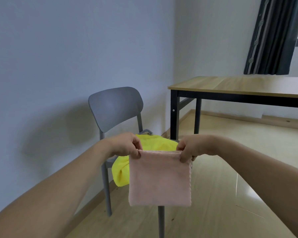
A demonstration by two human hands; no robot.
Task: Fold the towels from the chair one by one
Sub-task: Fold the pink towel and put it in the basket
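A pink towel (159, 179) hangs in the air in front of the grey chair (115, 109), folded over so that its top edge is doubled. My left hand (127, 146) pinches its upper left corner and my right hand (189, 146) pinches its upper right corner. Behind it a yellow towel (155, 143) lies crumpled on the chair seat and droops over the seat's left front edge. A bit of grey cloth (147, 131) shows behind the yellow towel. The seat itself is mostly hidden.
A wooden table (239, 86) with a black frame stands to the right of the chair. A dark striped curtain (275, 36) hangs behind it. The chair stands close to the wall on a light wooden floor (230, 186).
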